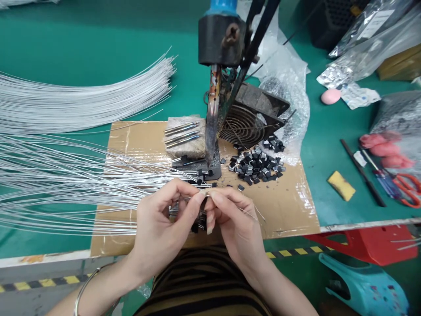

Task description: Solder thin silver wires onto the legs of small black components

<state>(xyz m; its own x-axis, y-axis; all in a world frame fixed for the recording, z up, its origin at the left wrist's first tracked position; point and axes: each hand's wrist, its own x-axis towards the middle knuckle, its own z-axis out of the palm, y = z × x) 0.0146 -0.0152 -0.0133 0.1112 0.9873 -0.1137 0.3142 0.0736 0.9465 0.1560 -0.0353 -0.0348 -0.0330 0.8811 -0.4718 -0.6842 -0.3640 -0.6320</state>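
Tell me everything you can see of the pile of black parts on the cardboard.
The pile is a loose heap of many small blocky pieces, black and partly glossy, plastic-looking, some showing grey faces. It lies on the taped cardboard, right of the iron stand and in front of the rusty fan grille. Its far edge meets a clear bag. A few strays lie scattered beside it. The left hand and right hand, both pinching a wire, do not touch it.

A fan (245, 125) sits tilted at the back of the cardboard (289, 206), beside a blue-topped tool (222, 35). To the right, on the green counter (82, 44), lie a pink ball (330, 96), a yellow sponge (341, 185), scissors (408, 188) and plastic bags (371, 52). A red stool (371, 243) stands below.
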